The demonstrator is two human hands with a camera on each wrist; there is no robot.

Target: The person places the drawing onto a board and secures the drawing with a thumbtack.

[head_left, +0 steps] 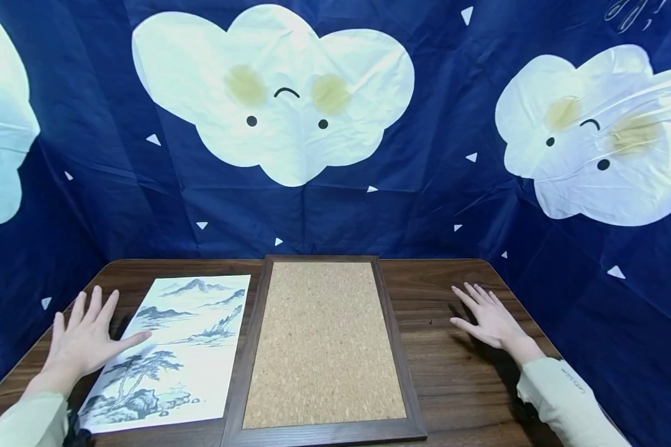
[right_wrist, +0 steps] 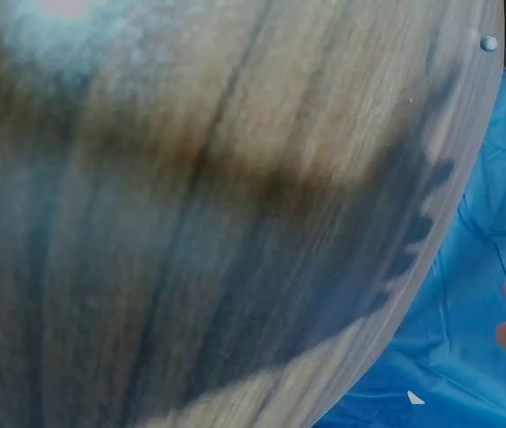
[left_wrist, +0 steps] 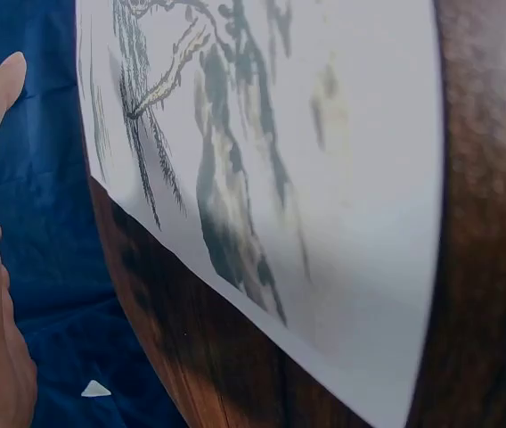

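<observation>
Dark wood-grain tabletop point(head_left: 453, 391) fills the lower part of my head feed, and closest to me two pale sleeves point(head_left: 25, 422) come in from the bottom corners. The left hand point(head_left: 78, 347) has its fingers spread and straight, holding nothing, its thumb reaching over the side of an ink-landscape print point(head_left: 204, 372); whether that thumb touches the paper or hovers above it I cannot tell, and the left wrist feed, showing only part of the hand at its margin, does not settle it. The print lies flat on the table, just beside the cork board point(head_left: 324, 347), which sits face up near the centre in its dark frame point(head_left: 390, 323). Slightly deeper on the other side, the right hand point(head_left: 489, 318) is likewise fanned out with hold of nothing, well apart from the board. I'd judge this a ready stage: no grip taken, print and board separate. Handling the print from here would call for getting fingertips under one edge without creasing it, the right hand coming inward if both sides need support. Beyond the table's far edge hangs a blue backdrop point(head_left: 436, 205) printed with white clouds point(head_left: 291, 146), their faces upside down.
</observation>
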